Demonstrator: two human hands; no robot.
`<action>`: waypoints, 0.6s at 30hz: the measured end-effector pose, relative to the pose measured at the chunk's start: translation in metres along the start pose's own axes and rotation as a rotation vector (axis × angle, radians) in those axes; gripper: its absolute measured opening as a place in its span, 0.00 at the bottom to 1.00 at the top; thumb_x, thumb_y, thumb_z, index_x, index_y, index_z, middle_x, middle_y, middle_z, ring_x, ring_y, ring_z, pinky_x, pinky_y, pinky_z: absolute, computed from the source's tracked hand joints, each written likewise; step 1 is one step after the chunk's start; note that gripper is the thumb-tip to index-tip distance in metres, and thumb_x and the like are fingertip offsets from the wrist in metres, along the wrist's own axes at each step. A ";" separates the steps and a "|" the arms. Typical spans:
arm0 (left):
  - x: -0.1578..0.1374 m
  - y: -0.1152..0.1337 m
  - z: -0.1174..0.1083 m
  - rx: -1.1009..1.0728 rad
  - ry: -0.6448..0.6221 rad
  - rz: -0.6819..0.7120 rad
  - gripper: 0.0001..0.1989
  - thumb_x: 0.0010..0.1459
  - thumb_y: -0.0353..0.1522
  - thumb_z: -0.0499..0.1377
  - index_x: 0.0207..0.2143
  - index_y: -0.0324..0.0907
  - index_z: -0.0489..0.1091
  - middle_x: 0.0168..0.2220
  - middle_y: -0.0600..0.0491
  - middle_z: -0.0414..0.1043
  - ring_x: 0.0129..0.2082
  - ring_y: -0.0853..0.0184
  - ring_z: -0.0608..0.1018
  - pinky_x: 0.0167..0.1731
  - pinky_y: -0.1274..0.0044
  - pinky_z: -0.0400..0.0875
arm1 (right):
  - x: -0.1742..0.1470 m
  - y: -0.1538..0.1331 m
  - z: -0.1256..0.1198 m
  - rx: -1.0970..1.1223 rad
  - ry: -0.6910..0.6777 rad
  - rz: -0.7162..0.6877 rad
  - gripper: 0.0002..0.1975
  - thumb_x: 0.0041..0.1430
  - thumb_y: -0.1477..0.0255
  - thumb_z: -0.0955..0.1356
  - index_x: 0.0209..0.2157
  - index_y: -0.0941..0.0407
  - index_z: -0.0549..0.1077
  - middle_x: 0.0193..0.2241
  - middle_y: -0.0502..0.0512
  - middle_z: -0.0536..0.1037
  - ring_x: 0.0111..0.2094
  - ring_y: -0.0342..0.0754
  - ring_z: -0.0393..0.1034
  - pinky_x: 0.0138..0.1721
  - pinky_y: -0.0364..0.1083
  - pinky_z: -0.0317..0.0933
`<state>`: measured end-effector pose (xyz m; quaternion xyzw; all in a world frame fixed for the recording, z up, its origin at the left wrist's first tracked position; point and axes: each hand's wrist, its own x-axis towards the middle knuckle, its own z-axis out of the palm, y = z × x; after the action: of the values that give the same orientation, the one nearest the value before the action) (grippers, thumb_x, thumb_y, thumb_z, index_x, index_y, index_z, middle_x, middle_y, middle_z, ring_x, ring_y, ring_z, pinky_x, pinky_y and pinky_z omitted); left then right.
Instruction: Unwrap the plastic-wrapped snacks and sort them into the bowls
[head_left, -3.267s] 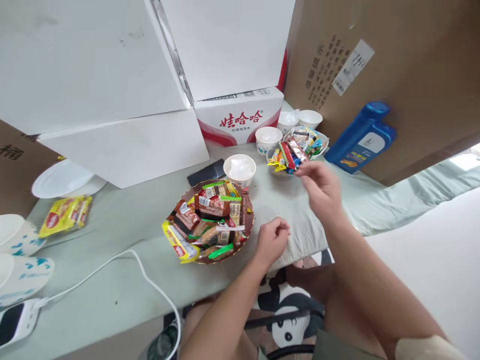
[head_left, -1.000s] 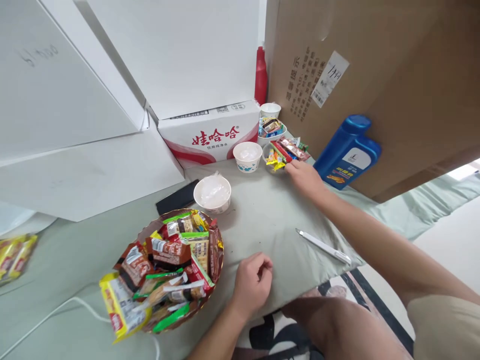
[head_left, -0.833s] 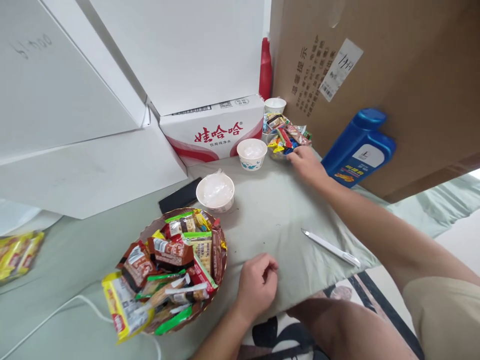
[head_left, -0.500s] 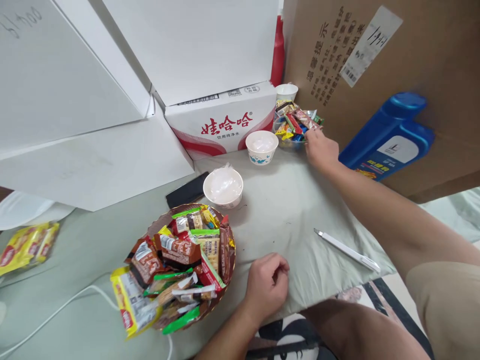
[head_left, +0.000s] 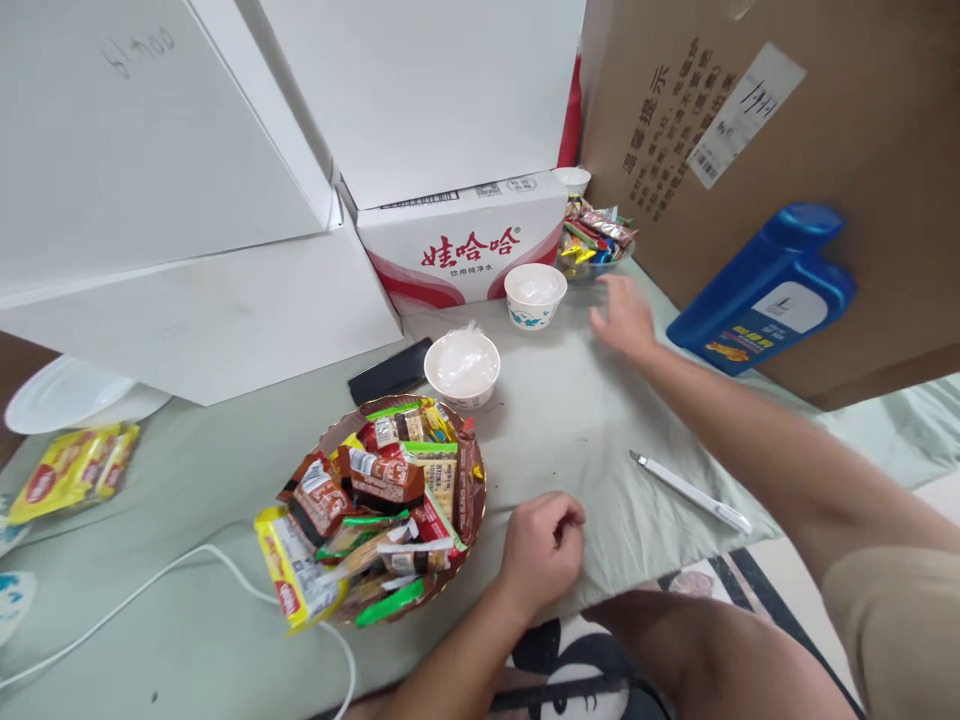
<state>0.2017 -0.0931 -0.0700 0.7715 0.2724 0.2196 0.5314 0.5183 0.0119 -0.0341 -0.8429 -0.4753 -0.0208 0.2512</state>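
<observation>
My right hand (head_left: 626,315) is just in front of the clear bowl (head_left: 600,270) of small wrapped candies (head_left: 596,235) at the back. Its fingers are apart and hold nothing. Nearer me, my left hand (head_left: 546,548) rests on the cloth edge in a loose fist, with nothing showing in it. To its left stands a gold-rimmed brown bowl (head_left: 484,490) piled with wrapped snacks (head_left: 382,480). Two white paper bowls (head_left: 462,366) with clear plastic inside stand between the two piles; the farther paper bowl (head_left: 535,297) is close to my right hand.
A white utility knife (head_left: 690,490) lies on the right. A black phone (head_left: 390,372) is behind the snack bowl. A blue bottle (head_left: 757,290) leans by a brown carton (head_left: 750,80). At left are yellow snack packs (head_left: 75,470) and a white cable (head_left: 150,595). White boxes (head_left: 457,240) stand behind.
My right hand has drawn back from the candies in the clear bowl, toward me, and its fingers have come off them. My left hand stays in place. The view has shifted slightly.
</observation>
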 end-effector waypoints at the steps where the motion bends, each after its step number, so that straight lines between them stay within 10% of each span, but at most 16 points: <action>1: 0.000 0.000 0.000 0.001 -0.004 -0.002 0.08 0.50 0.22 0.51 0.25 0.42 0.67 0.22 0.57 0.66 0.23 0.71 0.66 0.26 0.79 0.56 | -0.007 -0.013 0.004 0.002 -0.007 -0.084 0.28 0.59 0.71 0.68 0.62 0.56 0.65 0.62 0.68 0.67 0.62 0.63 0.61 0.59 0.58 0.56; 4: 0.000 -0.003 0.001 0.006 -0.010 -0.002 0.08 0.51 0.23 0.51 0.26 0.42 0.67 0.23 0.57 0.66 0.23 0.71 0.66 0.26 0.79 0.57 | -0.012 -0.054 0.017 -0.029 -0.058 -0.317 0.30 0.60 0.66 0.69 0.63 0.52 0.65 0.64 0.65 0.65 0.64 0.63 0.58 0.61 0.59 0.54; 9: 0.000 -0.006 0.001 -0.011 -0.015 -0.003 0.08 0.51 0.24 0.51 0.26 0.42 0.67 0.23 0.57 0.66 0.24 0.71 0.67 0.26 0.79 0.57 | 0.008 -0.081 0.029 -0.022 -0.044 -0.084 0.16 0.61 0.66 0.69 0.50 0.52 0.75 0.64 0.64 0.61 0.62 0.64 0.58 0.58 0.60 0.58; 18: 0.001 -0.002 -0.001 -0.008 -0.029 -0.028 0.08 0.52 0.23 0.51 0.26 0.42 0.66 0.23 0.57 0.65 0.24 0.71 0.67 0.27 0.78 0.56 | -0.017 0.004 -0.014 -0.128 0.134 0.092 0.08 0.61 0.67 0.67 0.40 0.53 0.75 0.60 0.65 0.63 0.60 0.68 0.57 0.55 0.63 0.59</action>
<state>0.2021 -0.0913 -0.0715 0.7686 0.2745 0.2022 0.5412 0.5152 -0.0099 -0.0279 -0.8749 -0.4159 -0.0959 0.2289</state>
